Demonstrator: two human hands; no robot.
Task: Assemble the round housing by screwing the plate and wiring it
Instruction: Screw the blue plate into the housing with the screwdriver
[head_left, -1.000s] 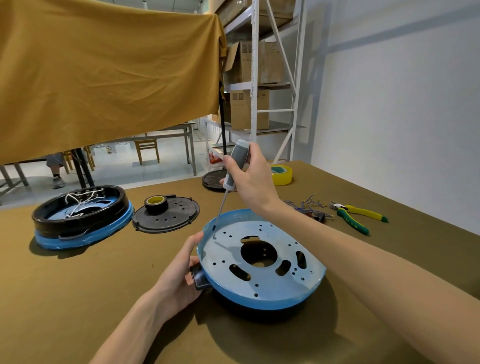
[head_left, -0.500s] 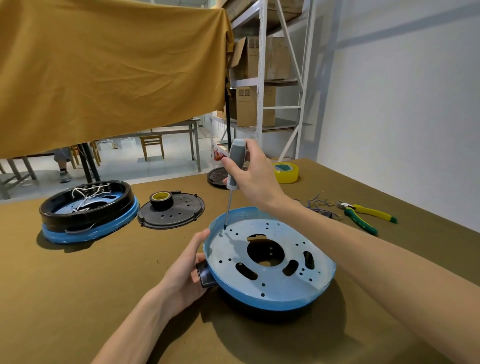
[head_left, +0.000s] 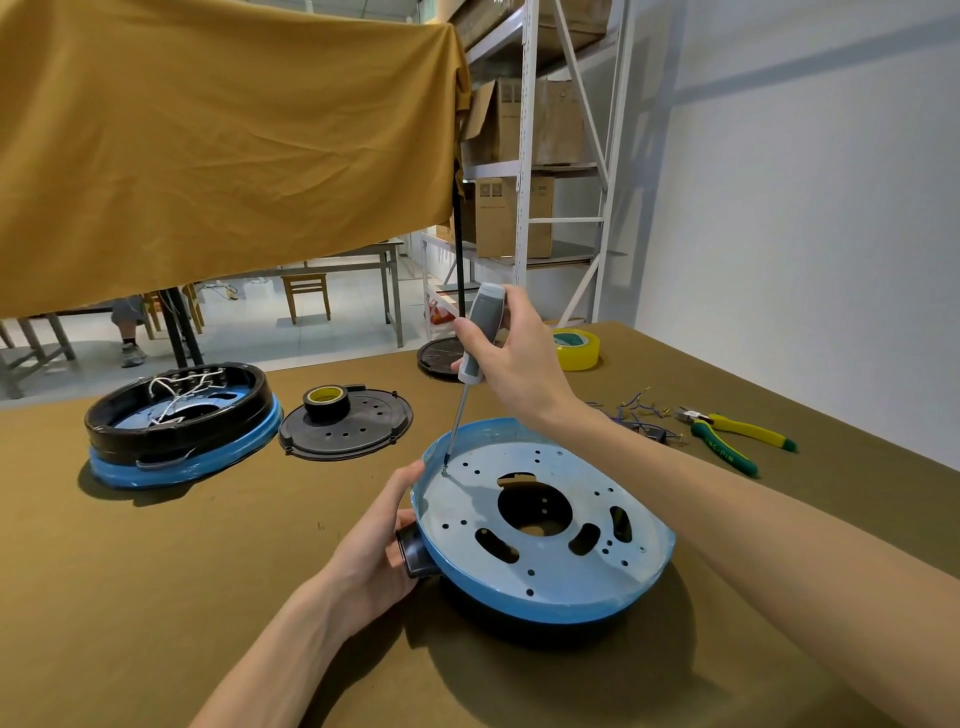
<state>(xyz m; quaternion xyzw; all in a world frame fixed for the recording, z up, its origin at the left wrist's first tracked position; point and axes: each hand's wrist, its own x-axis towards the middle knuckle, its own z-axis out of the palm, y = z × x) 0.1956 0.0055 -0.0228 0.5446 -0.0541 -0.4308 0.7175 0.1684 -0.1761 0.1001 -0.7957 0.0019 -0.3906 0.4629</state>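
Observation:
A round black housing with a blue rim (head_left: 550, 608) sits in front of me, tilted, with a pale metal plate (head_left: 467, 514) full of holes on top. My right hand (head_left: 519, 358) grips a grey-handled screwdriver (head_left: 480, 332); its tip stands on a screw near the plate's far left edge. My left hand (head_left: 374, 545) holds the housing's left side, at a black stub beneath the blue rim. A bundle of loose wires (head_left: 639, 413) lies on the table beyond my right forearm.
A second housing with white wires (head_left: 176, 421) stands at the left. Beside it lies a black lid (head_left: 363, 431) with a tape roll (head_left: 324, 402) on it. Green-yellow pliers (head_left: 727, 439), yellow tape (head_left: 576, 348) and another black disc (head_left: 436, 356) lie farther back.
The screwdriver has swung from leaning to nearly upright, its tip staying on the same spot of the plate. My left hand keeps its hold on the housing.

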